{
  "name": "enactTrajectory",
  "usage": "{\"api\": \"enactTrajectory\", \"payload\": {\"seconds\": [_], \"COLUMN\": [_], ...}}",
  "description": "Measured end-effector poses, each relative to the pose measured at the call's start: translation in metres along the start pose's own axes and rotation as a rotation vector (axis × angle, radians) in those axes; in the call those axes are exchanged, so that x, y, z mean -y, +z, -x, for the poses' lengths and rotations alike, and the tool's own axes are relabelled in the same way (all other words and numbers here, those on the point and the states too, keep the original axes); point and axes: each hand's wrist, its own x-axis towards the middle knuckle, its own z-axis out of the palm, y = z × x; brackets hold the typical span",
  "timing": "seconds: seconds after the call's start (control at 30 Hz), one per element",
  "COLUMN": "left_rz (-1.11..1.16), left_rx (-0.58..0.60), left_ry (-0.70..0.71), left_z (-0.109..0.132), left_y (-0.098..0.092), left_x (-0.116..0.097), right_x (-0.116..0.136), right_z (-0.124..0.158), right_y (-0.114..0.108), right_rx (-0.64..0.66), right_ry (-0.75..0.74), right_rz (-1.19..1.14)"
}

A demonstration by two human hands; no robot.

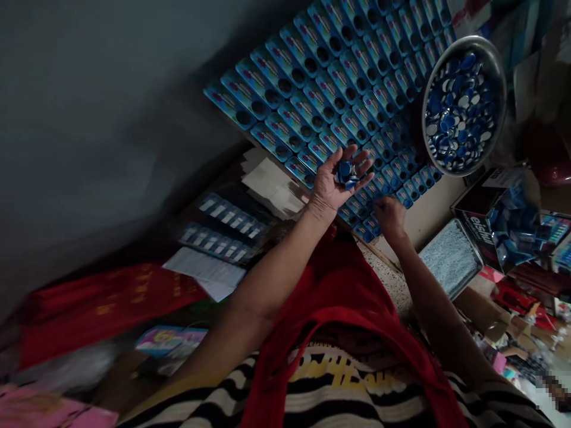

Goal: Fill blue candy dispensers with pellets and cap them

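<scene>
My left hand [338,178] is turned palm up and cupped around a small heap of blue round caps [347,173]. It hovers over the near edge of a wide spread of blue cards [330,83], each with a round hole. My right hand [389,215] reaches down to the closest row of those cards, with its fingers curled at the cards' edge. I cannot make out what is under its fingertips.
A metal bowl [463,102] full of blue and white caps stands at the right of the cards. A dark box [499,217] with blue pieces and a grey tray [450,257] lie to the right. Papers [273,185], more blue cards [223,229] and red cloth [102,306] lie at left.
</scene>
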Motion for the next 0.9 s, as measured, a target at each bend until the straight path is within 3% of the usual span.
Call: {"api": "enactTrajectory", "payload": {"seconds": [0.17,0.33,0.47,0.6,0.73,0.83,0.9], "left_rz": [0.008,0.047,0.006,-0.04,-0.041,-0.019,-0.001], "left_rx": [0.062,0.047,0.026,0.013,-0.027,-0.057,-0.06], "left_ry": [0.008,0.077,0.064,-0.004,-0.04,-0.064,-0.062], "left_z": [0.0,-0.004,-0.005,-0.005,-0.007,-0.007,-0.005], "left_y": [-0.006,-0.008,-0.013,-0.021,-0.02,-0.017,-0.016], "left_x": [0.002,0.004,0.004,0.008,0.017,0.018,0.015], "right_x": [0.019,0.018,0.029,0.05,0.057,0.046,0.034], "right_z": [-0.016,-0.029,-0.017,-0.007,-0.017,-0.015,-0.003], "right_y": [-0.003,-0.013,-0.024,-0.025,-0.019,-0.018,-0.016], "right_rx": [0.097,0.115,0.058,-0.113,-0.076,-0.079,-0.116], "right_ry": [0.092,0.091,-0.031,-0.377,-0.613,-0.616,-0.473], "right_rz": [0.26,0.305,0.278,0.124,0.072,-0.031,-0.088]}}
